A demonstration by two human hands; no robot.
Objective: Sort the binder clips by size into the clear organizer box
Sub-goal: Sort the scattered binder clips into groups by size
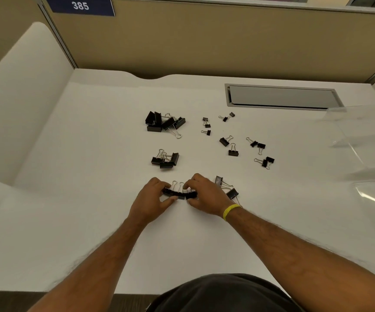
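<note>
Both hands pinch a row of binder clips on a white desk.

The row of black clips (pixel 179 194), matte folded-metal bodies with silver wire loops, lies near the desk's (pixel 80 210) front centre; its long axis runs left to right and the loops point away from the person. The left hand (pixel 151 198) pinches its left end and the right hand (pixel 204 194), above a yellow wristband (pixel 230 211), pinches its right end. Two more clips (pixel 228 188) lie just beside the right wrist, partly hidden by it. Farther out sit a medium group (pixel 165 159), a pile of large clips (pixel 164 123) and scattered small clips (pixel 233 140). The clear organizer box (pixel 362 140), of glossy transparent plastic, stands at the right edge, well apart.
</note>
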